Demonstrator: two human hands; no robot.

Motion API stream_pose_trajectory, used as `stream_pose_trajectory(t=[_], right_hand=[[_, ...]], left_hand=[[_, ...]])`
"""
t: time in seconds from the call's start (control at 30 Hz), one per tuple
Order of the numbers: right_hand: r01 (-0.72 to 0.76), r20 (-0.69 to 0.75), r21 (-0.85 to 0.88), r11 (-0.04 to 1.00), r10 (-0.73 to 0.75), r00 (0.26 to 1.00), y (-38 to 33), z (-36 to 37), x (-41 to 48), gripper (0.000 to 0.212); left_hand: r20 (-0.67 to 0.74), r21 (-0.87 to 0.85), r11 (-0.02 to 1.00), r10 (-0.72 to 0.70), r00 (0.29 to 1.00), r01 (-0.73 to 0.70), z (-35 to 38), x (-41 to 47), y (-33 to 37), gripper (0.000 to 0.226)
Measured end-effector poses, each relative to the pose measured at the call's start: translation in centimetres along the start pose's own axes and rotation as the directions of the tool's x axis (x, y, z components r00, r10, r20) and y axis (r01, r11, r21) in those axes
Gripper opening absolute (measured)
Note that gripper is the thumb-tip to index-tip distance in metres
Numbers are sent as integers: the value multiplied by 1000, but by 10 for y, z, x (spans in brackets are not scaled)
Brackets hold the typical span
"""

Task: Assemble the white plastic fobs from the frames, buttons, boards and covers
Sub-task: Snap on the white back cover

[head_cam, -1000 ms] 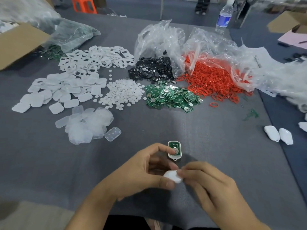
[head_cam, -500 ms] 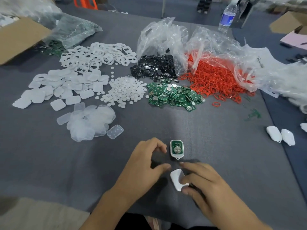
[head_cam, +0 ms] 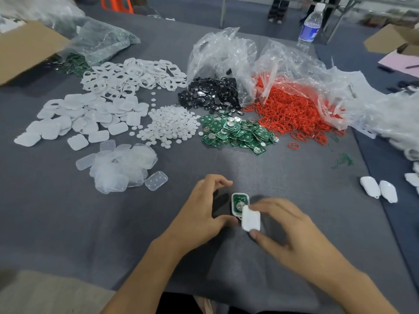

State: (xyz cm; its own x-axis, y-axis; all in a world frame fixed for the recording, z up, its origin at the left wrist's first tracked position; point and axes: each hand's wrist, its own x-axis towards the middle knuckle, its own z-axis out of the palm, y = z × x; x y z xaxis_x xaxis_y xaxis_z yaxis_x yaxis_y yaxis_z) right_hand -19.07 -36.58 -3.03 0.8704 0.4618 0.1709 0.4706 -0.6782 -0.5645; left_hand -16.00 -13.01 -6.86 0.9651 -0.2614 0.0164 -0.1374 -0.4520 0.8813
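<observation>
A white fob frame with a green board in it lies on the grey table, near its front edge. My right hand pinches a white cover between thumb and fingers, held over the frame's lower right corner. My left hand is curled just left of the frame, its thumb tip near the frame's lower end and forefinger arched above; it holds nothing that I can see.
Piles lie further back: white frames, white covers, clear covers, white buttons, green boards, black discs, red rings. Two finished white fobs sit at the right. A water bottle stands at the back.
The white cover went from both hands to my right hand alone, which moved it up and right over the frame. My left hand let go and moved beside the frame.
</observation>
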Motion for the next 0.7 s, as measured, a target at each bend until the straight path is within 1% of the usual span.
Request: stream_pose_trajectory(t=[0.07, 0.13, 0.2, 0.4, 0.57, 0.7], right_hand=[[-20, -21, -23, 1000, 20, 1000, 3, 1, 14, 37], [-20, -1, -58, 998, 20, 1000, 5, 5, 25, 36], [-21, 25, -76, 997, 23, 999, 8, 6, 31, 36], [3, 57, -66, 998, 0, 998, 14, 7, 34, 35], [27, 87, -74, 997, -21, 996, 14, 8, 35, 34], [5, 86, -69, 998, 1, 996, 14, 7, 37, 34]], left_hand=[[10, 27, 1000, 1, 1000, -1, 1, 3, 0, 77], [18, 70, 997, 14, 1000, -15, 2, 5, 1, 84], [17, 67, 998, 11, 1000, -12, 1, 5, 0, 88], [11, 93, 996, 2, 1000, -3, 2, 7, 2, 85], [16, 81, 997, -2, 1000, 1, 1, 7, 3, 82], [4, 61, 998, -10, 1000, 9, 3, 8, 2, 80]])
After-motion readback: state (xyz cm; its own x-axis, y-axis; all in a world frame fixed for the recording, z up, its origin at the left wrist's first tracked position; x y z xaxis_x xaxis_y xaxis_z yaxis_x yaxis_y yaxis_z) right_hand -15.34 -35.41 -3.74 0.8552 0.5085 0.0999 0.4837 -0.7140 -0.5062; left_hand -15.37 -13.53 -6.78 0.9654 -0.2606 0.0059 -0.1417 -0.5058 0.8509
